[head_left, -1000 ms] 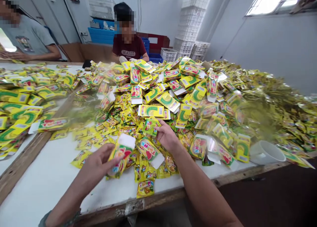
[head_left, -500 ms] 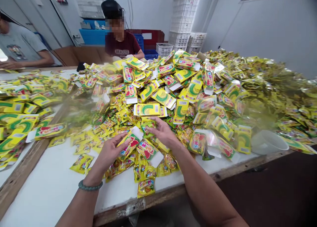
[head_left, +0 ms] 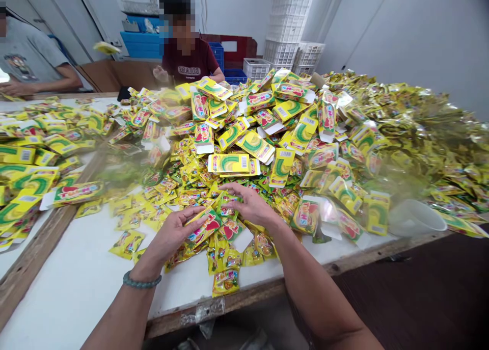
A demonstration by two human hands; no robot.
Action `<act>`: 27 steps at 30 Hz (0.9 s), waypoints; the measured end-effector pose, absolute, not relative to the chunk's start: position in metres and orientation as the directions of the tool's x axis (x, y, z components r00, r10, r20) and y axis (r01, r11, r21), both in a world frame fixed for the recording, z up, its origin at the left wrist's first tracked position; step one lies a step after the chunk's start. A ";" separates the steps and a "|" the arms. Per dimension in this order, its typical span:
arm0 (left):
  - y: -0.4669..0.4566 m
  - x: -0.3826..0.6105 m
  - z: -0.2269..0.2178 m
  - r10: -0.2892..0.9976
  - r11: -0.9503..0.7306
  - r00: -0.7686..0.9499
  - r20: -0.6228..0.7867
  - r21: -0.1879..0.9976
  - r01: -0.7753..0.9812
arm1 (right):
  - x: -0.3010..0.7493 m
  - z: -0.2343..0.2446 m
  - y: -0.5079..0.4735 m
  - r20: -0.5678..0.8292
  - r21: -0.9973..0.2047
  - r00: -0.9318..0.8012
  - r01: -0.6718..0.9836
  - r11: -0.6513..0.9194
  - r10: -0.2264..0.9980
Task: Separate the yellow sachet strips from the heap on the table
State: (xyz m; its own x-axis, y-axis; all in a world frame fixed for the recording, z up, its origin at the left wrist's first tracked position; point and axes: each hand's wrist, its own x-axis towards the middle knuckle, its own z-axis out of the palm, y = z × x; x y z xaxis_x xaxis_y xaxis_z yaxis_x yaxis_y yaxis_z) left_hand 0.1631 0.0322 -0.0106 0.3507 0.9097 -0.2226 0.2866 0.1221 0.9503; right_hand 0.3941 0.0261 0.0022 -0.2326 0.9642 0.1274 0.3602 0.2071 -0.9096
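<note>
My left hand (head_left: pixel 173 234) is closed round a small yellow candy box (head_left: pixel 206 226) with red and green print, tilted up to the right. Close beside it, my right hand (head_left: pixel 250 205) has its fingers bent round a green-and-yellow sachet (head_left: pixel 228 205), which is at the box's upper right end. How far the sachet is inside the box cannot be made out. Below the hands lies another box (head_left: pixel 231 232) with a white end flap. Loose yellow sachets (head_left: pixel 225 281) lie under and in front of them on the white table (head_left: pixel 95 289).
A heap of boxes (head_left: pixel 234 164) rises ahead, with a large sachet pile (head_left: pixel 412 115) at right. A white tub (head_left: pixel 414 220) stands near the wooden table edge (head_left: pixel 263 295). A wooden strip (head_left: pixel 46 248) runs along the left. Two co-workers sit across, one in maroon (head_left: pixel 191 67).
My right hand has brought the sachet to the box's end, covering the white flap seen before. Across the table, a co-worker's hand has risen and a yellow pack is in the air.
</note>
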 end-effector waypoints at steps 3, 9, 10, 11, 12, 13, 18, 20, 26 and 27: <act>0.032 0.165 -0.009 0.913 0.180 0.325 -0.247 0.958 0.223 | 0.386 -0.006 0.029 0.199 -0.929 -0.016 0.315 0.194 0.980; 0.031 0.170 -0.009 0.927 0.167 0.299 -0.227 0.963 0.211 | 0.371 -0.019 0.030 0.205 -0.938 0.211 0.321 0.130 0.956; 0.031 0.170 -0.009 0.929 0.168 0.295 -0.224 0.965 0.203 | 0.370 -0.019 0.029 0.208 -0.935 0.215 0.330 0.130 0.954; 0.031 0.171 -0.010 0.927 0.181 0.297 -0.228 0.967 0.180 | 0.370 -0.018 0.028 0.207 -0.931 0.205 0.342 0.128 0.957; 0.031 0.172 -0.011 0.922 0.204 0.304 -0.240 0.968 0.146 | 0.370 -0.016 0.027 0.201 -0.927 0.183 0.352 0.127 0.962; 0.030 0.172 -0.012 0.913 0.233 0.319 -0.256 0.966 0.109 | 0.370 -0.013 0.026 0.195 -0.924 0.150 0.359 0.131 0.969; 0.028 0.173 -0.013 0.892 0.283 0.363 -0.269 0.959 0.017 | 0.374 -0.001 0.022 0.271 -0.878 0.086 0.430 0.210 0.959; 0.026 0.174 -0.012 0.881 0.295 0.385 -0.273 0.955 0.002 | 0.374 -0.001 0.021 0.246 -0.889 0.148 0.429 0.163 0.958; 0.024 0.175 -0.007 0.861 0.334 0.415 -0.293 0.942 -0.027 | 0.369 -0.009 0.023 0.274 -0.923 0.238 0.338 0.185 0.932; 0.024 0.175 -0.007 0.856 0.347 0.420 -0.301 0.937 -0.036 | 0.369 -0.009 0.023 0.272 -0.925 0.236 0.330 0.187 0.933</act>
State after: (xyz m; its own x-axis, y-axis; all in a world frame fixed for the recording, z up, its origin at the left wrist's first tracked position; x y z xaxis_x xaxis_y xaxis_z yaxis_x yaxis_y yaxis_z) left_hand 0.1748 0.0240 -0.0070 0.4198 0.8561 -0.3014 -0.0358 0.3474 0.9370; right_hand 0.3689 0.0235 -0.0092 0.2359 0.9329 0.2723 0.3295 0.1868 -0.9255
